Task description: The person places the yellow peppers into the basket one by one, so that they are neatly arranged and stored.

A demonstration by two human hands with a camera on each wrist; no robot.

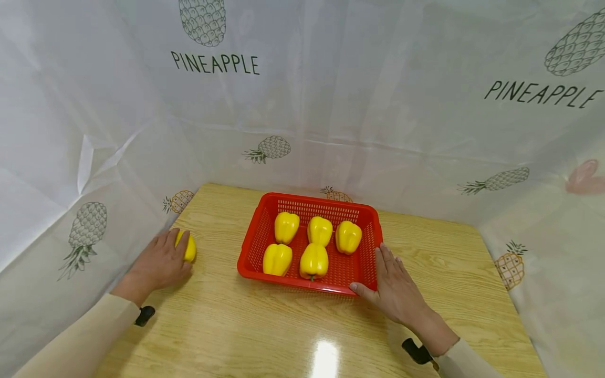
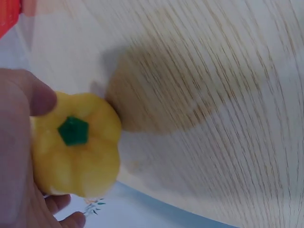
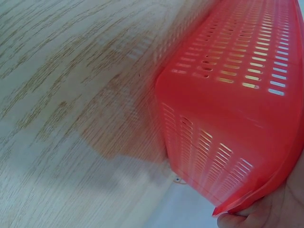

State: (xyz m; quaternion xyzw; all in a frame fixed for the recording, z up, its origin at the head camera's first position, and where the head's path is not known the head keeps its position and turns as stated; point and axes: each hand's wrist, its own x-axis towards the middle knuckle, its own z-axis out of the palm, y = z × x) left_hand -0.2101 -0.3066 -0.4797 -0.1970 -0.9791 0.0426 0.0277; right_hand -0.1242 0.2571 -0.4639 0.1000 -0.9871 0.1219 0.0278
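On the left of the table, my left hand [image 1: 163, 262] grips a yellow bell pepper [image 1: 188, 247], its fingers over the top. In the left wrist view the green stem end of that bell pepper [image 2: 76, 156] faces the camera, with thumb and fingers on opposite sides. A red plastic basket [image 1: 308, 198] sits at mid-table, holding several more yellow bell peppers [image 1: 314, 261]. My right hand [image 1: 397, 289] rests against the basket's right front corner, thumb on the front rim and straight fingers along the right rim. The right wrist view shows the basket's slotted outer walls [image 3: 228, 114].
The wooden table [image 1: 212, 325] extends around the basket. White sheeting with pineapple prints [image 1: 378, 115] stands behind the table and along both sides, close to my left hand.
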